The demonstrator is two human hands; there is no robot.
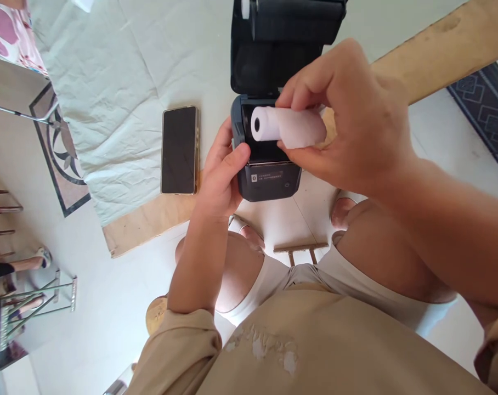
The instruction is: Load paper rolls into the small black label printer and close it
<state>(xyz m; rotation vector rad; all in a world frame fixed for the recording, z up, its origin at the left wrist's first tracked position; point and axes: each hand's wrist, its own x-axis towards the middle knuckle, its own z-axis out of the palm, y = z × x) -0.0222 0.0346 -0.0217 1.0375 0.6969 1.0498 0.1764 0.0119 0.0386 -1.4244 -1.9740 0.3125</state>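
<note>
A small dark thermal printer point(267, 181) is gripped at its left side by my left hand point(224, 175), the thumb lying on its rim. Its lid point(276, 66) is swung open away from me. Over the printer's open compartment, my right hand point(347, 109) pinches a white paper roll point(267, 123) between thumb and fingers. The roll's hollow core faces left, and a loose flap of paper hangs along its side. Whether the roll touches the compartment is hard to tell.
A phone point(179, 149) lies on the pale cloth point(117, 131) that covers a wooden table point(150, 222). Below are my legs and a wooden stool rung point(300, 248). At the left, part of another person sits near a metal-framed stool point(39, 299). A dark patterned floor border point(485, 112) runs at the right.
</note>
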